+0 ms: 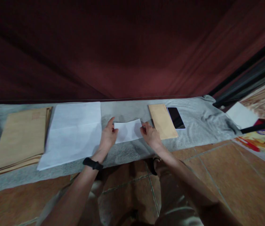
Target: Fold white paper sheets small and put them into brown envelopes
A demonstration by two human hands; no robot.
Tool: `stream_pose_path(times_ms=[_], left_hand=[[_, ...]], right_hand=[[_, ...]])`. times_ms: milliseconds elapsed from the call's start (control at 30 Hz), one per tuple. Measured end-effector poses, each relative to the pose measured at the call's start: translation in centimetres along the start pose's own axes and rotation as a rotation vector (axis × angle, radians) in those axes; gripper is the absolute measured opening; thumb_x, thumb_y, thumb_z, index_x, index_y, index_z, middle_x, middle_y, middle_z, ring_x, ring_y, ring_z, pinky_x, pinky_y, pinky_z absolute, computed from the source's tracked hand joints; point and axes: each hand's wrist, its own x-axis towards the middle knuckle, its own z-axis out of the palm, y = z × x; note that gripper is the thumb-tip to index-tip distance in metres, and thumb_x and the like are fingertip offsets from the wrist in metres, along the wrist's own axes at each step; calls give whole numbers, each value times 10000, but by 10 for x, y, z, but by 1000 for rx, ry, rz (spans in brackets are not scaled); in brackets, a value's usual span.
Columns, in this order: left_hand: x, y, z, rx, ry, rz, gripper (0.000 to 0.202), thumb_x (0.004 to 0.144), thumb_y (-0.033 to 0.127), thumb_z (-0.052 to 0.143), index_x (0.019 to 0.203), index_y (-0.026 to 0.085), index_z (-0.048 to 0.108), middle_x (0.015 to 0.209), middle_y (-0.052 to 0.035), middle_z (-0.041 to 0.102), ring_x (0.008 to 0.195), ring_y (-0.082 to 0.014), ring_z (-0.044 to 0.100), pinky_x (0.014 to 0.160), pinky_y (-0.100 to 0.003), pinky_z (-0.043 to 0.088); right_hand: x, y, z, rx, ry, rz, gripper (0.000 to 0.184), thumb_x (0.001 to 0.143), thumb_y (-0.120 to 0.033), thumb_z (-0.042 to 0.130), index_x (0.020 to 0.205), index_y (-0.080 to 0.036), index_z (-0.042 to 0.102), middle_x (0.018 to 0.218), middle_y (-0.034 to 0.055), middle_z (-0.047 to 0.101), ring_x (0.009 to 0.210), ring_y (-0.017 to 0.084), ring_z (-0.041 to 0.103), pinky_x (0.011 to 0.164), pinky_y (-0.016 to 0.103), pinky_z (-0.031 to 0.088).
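A small white folded sheet of paper (128, 131) is held between my two hands, just over the grey cloth. My left hand (109, 134) pinches its left end, with the index finger raised away from it. At the right end, my right hand (150, 133) grips the paper between thumb and fingers. Close beside the right hand lies a tan envelope (163, 121). To the left of my left hand is a stack of larger white paper sheets (74, 130) with a crease across it.
A pile of brown envelopes (20, 138) lies far left on the grey cloth (200, 119). A phone (176, 118) with a dark screen rests right of the tan envelope. A dark red curtain (132, 62) hangs behind. Black bars and a colourful printed package (264, 142) are at the right.
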Motion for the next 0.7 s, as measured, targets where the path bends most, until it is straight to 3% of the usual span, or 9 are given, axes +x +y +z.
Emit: stream_pose_path(times_ms=[100,167,267,467,700], left_hand=[[-3,7,3,137,-37,32,749,793,184,545,1527,154,402,796,-1,632,682,-171,584,766,-323,504],[-4,12,5,182,-59,37,745,811,184,541,1540,156,386,821,-19,650,715,-189,613,807,-345,518],[-6,17,7,213,-70,38,732,830,174,534,1545,149,378,905,-55,692,820,-218,660,885,-372,528],[-10,15,11,257,6,116,649,857,140,510,1503,155,445,1175,-124,671,1051,-253,651,1003,-408,508],[-12,15,14,292,79,153,609,867,112,484,1472,190,483,1228,-126,630,1040,-250,655,975,-403,538]], right_hand=[[-3,-6,4,-57,112,-275,389,1017,-250,467,1382,-173,576,1360,158,626,1294,292,566,1125,453,428],[-2,-9,12,-11,56,-423,425,1035,-252,417,1436,-193,544,1468,128,561,1372,254,503,1174,438,390],[-3,-11,30,-42,-37,-531,456,1057,-294,391,1490,-205,501,1566,91,475,1448,213,427,1219,417,337],[-8,-8,50,-262,-51,-556,517,1062,-379,436,1535,-170,440,1639,96,344,1525,245,301,1267,441,217],[-11,-5,52,-326,12,-497,530,1068,-410,418,1554,-199,407,1646,82,323,1521,264,309,1260,474,205]])
